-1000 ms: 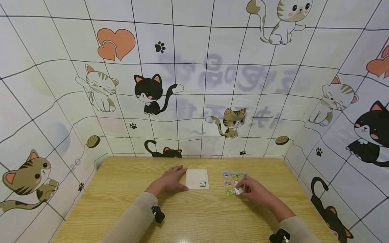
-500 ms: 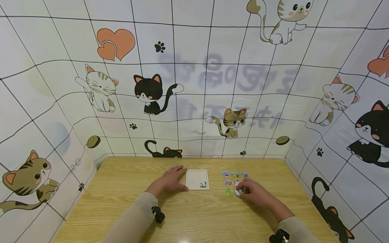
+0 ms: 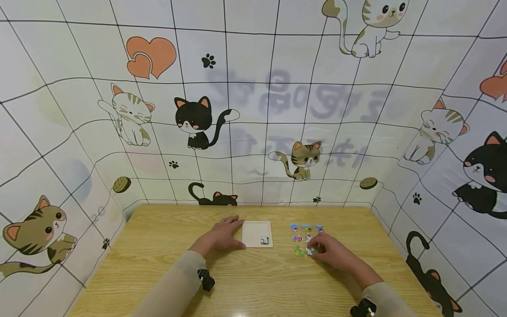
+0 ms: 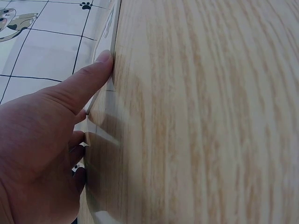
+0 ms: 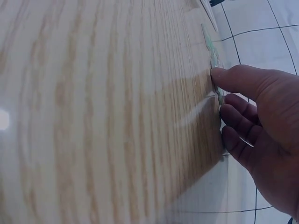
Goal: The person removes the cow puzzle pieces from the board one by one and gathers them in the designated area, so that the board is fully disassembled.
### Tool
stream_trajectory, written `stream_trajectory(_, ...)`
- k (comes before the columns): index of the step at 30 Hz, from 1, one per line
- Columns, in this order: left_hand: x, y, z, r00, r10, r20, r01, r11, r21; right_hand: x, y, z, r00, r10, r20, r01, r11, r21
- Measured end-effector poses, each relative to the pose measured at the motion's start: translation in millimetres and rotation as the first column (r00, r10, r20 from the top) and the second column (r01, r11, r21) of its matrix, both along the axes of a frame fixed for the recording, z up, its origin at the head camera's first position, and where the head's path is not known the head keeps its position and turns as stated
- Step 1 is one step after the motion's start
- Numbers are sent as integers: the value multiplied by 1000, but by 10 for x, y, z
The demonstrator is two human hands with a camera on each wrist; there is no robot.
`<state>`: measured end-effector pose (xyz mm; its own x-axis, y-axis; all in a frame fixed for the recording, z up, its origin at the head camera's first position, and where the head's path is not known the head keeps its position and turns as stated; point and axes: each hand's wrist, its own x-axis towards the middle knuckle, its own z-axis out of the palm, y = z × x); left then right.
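Note:
My left hand (image 3: 222, 235) lies spread beside a square wooden puzzle tray (image 3: 255, 231). In the left wrist view its thumb (image 4: 91, 77) is stretched along the near edge of that tray. One puzzle piece with a white figure and green (image 3: 264, 240) sits in the tray's lower right corner. My right hand (image 3: 332, 251) is at the group of loose puzzle pieces (image 3: 299, 251) to the right, with thumb and fingers curled at a piece in the nearest row. The right wrist view shows the thumb (image 5: 229, 79) at the edge of a thin greenish piece (image 5: 211, 49); the fingers partly hide it.
Colourful loose pieces lie in rows, with blue ones (image 3: 306, 227) at the back and a pink one (image 3: 297, 238) in the middle. The wooden table (image 3: 253, 281) meets a cat-print cloth wall (image 3: 253, 176) at its back and sides.
The white and green piece under my right hand, tilted a second ago, now lies flat in the nearest row. The right fingers have shifted slightly; the left hand and tray stay put.

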<state>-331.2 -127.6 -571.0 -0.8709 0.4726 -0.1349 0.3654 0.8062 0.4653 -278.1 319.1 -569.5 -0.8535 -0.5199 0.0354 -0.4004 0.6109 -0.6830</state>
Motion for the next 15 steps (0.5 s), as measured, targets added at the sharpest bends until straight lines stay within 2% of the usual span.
stream_trajectory(5, 10, 6, 18, 1000, -5, 3, 5, 1000, 2, 6, -3, 2, 1000, -9, -9, 9, 1000, 4)
stream_trajectory(10, 8, 5, 17, 1000, -13, -1, 13, 1000, 13, 6, -66, 35, 998, -62, -12, 62, 998, -24)
stream_trajectory(15, 11, -4, 8, 1000, -11, 3, 11, 1000, 17, -20, -218, 80, 995, -44, -88, 39, 998, -51)
